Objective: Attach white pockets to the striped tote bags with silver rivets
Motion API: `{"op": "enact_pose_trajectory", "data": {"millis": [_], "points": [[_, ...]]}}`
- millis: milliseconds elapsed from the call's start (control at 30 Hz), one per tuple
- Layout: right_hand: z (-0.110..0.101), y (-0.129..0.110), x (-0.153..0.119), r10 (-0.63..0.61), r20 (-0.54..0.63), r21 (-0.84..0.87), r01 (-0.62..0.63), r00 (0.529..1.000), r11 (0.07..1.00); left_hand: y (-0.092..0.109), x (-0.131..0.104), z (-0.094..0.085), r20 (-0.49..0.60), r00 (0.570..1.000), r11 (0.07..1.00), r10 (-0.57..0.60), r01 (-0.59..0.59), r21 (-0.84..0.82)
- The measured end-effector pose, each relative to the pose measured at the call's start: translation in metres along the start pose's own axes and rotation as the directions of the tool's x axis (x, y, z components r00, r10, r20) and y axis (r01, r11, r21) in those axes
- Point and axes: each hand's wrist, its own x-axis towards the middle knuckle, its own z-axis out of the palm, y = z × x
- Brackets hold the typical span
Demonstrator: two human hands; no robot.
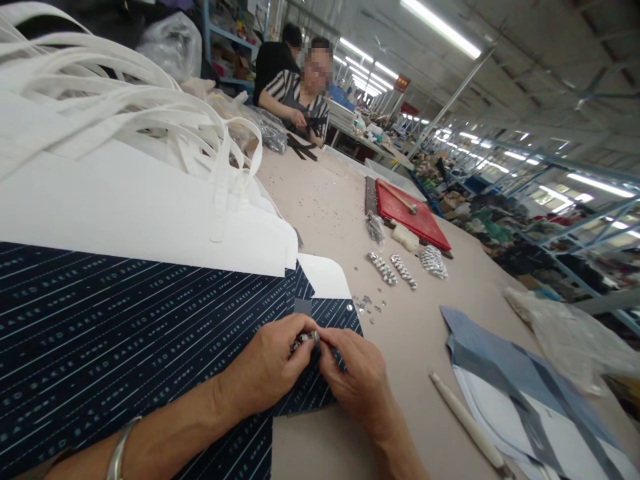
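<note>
Head view: the beige table (320, 193) runs from the lower middle of the frame toward the upper middle.
Dark printed material (150, 340): it covers the lower left, with its right corner below both hands.
White pieces (125, 193): these lie in a pile at the upper left, with loose straps (220, 167) over them.
Red tray (427, 230): it is right of the upper centre, seems shallow, and bears a hammer (397, 198).
Clear bags: one (375, 229) near the tray seems to have small things inside, too blurred to name; another (433, 262), to its right, has striped stacks in it. The crumpled plastic (555, 333) at the right edge hides its content, if any.
Left hand (270, 363): it holds a small cluster of metal pieces (302, 341) between thumb and fingers, just below the centre.
Right hand (357, 373): the fingertips are narrow together and touch the end of this cluster; whether they grip one piece alone, I cannot tell.
Step in hand: in my judgement, the fingers are sorting or separating the pieces; such work calls for a light, exact pinch, because a small piece could easily slip.
Loose discs (367, 305): they lie scattered on the table, just above the right hand.
</note>
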Motion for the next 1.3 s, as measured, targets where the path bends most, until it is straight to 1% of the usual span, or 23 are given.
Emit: {"op": "enact_pose_trajectory", "data": {"millis": [67, 167, 267, 333, 400, 533, 600, 667, 733, 767, 800, 833, 867, 900, 933, 967, 1000, 1067, 1133, 1167, 1200, 1233, 1300], "points": [[0.002, 0.000, 0.000, 0.004, 0.003, -0.022, -0.003, 1.000, 1.000, -0.002, 0.000, 0.001, -0.006, 1.000, 0.999, 0.029, -0.029, 0.041], [0.004, -0.001, 0.000, 0.041, 0.007, -0.038, -0.040, 0.999, 0.998, -0.004, 0.000, 0.002, -0.003, 0.999, 0.995, 0.055, -0.054, 0.088], [0.007, -0.004, 0.000, 0.081, -0.030, -0.052, -0.082, 0.996, 0.995, -0.006, 0.000, 0.002, 0.012, 0.998, 0.991, 0.060, -0.061, 0.117], [0.008, -0.007, 0.001, 0.120, -0.067, -0.030, -0.122, 0.991, 0.992, -0.007, 0.000, 0.003, 0.021, 0.998, 0.991, 0.061, -0.063, 0.121], [0.008, -0.010, 0.002, 0.185, -0.084, 0.020, -0.184, 0.979, 0.983, -0.007, -0.001, 0.003, 0.031, 0.998, 0.991, 0.056, -0.059, 0.116], [0.008, -0.018, 0.005, 0.356, -0.059, 0.138, -0.346, 0.933, 0.928, -0.005, -0.002, 0.003, 0.047, 0.999, 0.998, 0.013, -0.017, 0.065], [0.009, -0.021, 0.007, 0.436, -0.030, 0.185, -0.424, 0.899, 0.887, -0.003, -0.002, 0.003, 0.041, 0.999, 0.999, -0.029, 0.028, 0.018], [0.009, -0.022, 0.009, 0.523, 0.001, 0.229, -0.510, 0.852, 0.829, 0.000, -0.001, 0.003, 0.045, 0.996, 0.995, -0.081, 0.083, -0.053], [0.011, -0.021, 0.010, 0.630, 0.054, 0.338, -0.608, 0.774, 0.718, 0.004, 0.001, 0.002, 0.094, 0.982, 0.964, -0.163, 0.179, -0.199], [0.011, -0.019, 0.011, 0.685, 0.095, 0.432, -0.650, 0.723, 0.626, 0.005, 0.002, 0.002, 0.143, 0.967, 0.920, -0.210, 0.245, -0.305], [0.012, -0.016, 0.011, 0.732, 0.148, 0.543, -0.673, 0.665, 0.502, 0.007, 0.004, 0.002, 0.204, 0.946, 0.851, -0.253, 0.318, -0.419], [0.012, -0.014, 0.011, 0.763, 0.210, 0.652, -0.669, 0.612, 0.357, 0.008, 0.005, 0.002, 0.263, 0.921, 0.758, -0.287, 0.386, -0.526], [0.013, -0.011, 0.011, 0.774, 0.274, 0.742, -0.637, 0.571, 0.207, 0.008, 0.006, 0.001, 0.311, 0.900, 0.657, -0.306, 0.437, -0.615], [0.013, -0.008, 0.011, 0.773, 0.328, 0.803, -0.591, 0.543, 0.074, 0.008, 0.007, 0.001, 0.348, 0.882, 0.561, -0.316, 0.470, -0.681], [0.013, -0.005, 0.011, 0.766, 0.367, 0.837, -0.546, 0.528, -0.025, 0.008, 0.008, 0.001, 0.376, 0.869, 0.482, -0.322, 0.492, -0.725], [0.013, -0.002, 0.010, 0.756, 0.393, 0.854, -0.513, 0.523, -0.089, 0.008, 0.008, 0.001, 0.393, 0.860, 0.424, -0.326, 0.504, -0.752], [0.013, 0.000, 0.010, 0.748, 0.405, 0.862, -0.493, 0.526, -0.120, 0.007, 0.008, 0.001, 0.402, 0.855, 0.390, -0.327, 0.509, -0.767], [0.013, 0.003, 0.009, 0.738, 0.409, 0.867, -0.481, 0.538, -0.130, 0.007, 0.007, 0.000, 0.408, 0.853, 0.363, -0.326, 0.511, -0.779], [0.012, 0.005, 0.007, 0.732, 0.405, 0.867, -0.485, 0.547, -0.117, 0.009, 0.006, -0.003, 0.396, 0.855, 0.369, -0.335, 0.506, -0.780], [0.012, 0.006, 0.006, 0.733, 0.402, 0.865, -0.490, 0.548, -0.108, 0.011, 0.006, -0.006, 0.387, 0.858, 0.386, -0.337, 0.501, -0.775], [0.012, 0.006, 0.005, 0.738, 0.399, 0.861, -0.499, 0.544, -0.098, 0.013, 0.005, -0.011, 0.373, 0.865, 0.422, -0.336, 0.492, -0.761], [0.013, 0.007, 0.004, 0.743, 0.398, 0.855, -0.511, 0.538, -0.088, 0.016, 0.005, -0.017, 0.346, 0.874, 0.499, -0.341, 0.481, -0.721], [0.014, 0.008, 0.003, 0.754, 0.398, 0.840, -0.538, 0.523, -0.070, 0.019, 0.006, -0.034, 0.241, 0.897, 0.708, -0.369, 0.440, -0.552]]}}
